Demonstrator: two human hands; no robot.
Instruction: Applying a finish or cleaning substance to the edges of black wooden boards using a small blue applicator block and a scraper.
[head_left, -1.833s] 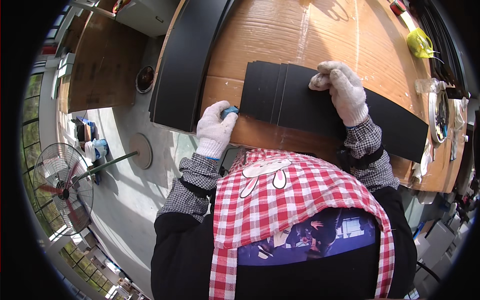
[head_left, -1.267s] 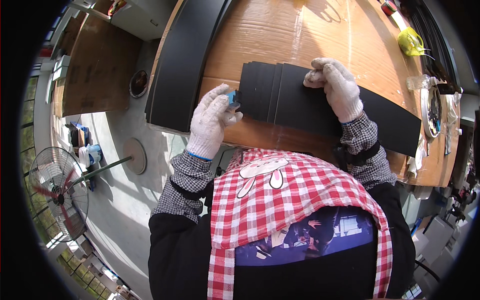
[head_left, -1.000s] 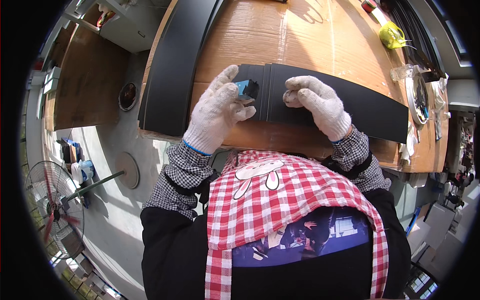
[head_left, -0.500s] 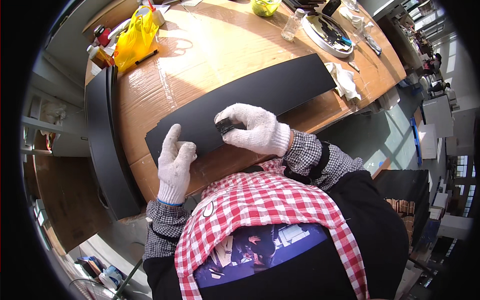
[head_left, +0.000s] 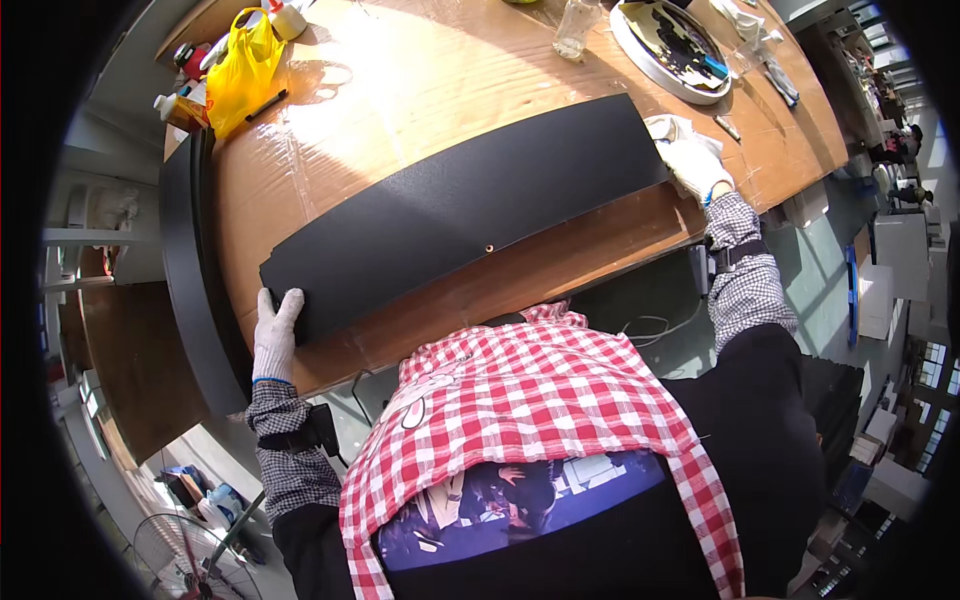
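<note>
A long, slightly curved black panel (head_left: 460,190) lies across the near part of the table. It has a small ringed hole by its near edge. At its left end is my left hand (head_left: 276,335) in a white knit glove, thumb and finger on either side of the near corner, gripping the edge. My right hand (head_left: 697,168), gloved too, is at the panel's right end against a crumpled white cloth (head_left: 682,128). Its fingertips blend with the cloth, so what they hold is hidden. The small black piece seen earlier is out of sight.
Another black curved panel (head_left: 195,270) stands along the table's left edge. Behind it are a yellow plastic bag (head_left: 245,70), a black marker (head_left: 266,106) and bottles. Far right are a glass jar (head_left: 577,30), a round tray (head_left: 622,45) with black residue and a small pen-like tool (head_left: 727,128).
My hands have spread apart: the right from above the panel's middle, where it held a small black piece, to the right end, the left to the left corner. The view has shifted slightly.
</note>
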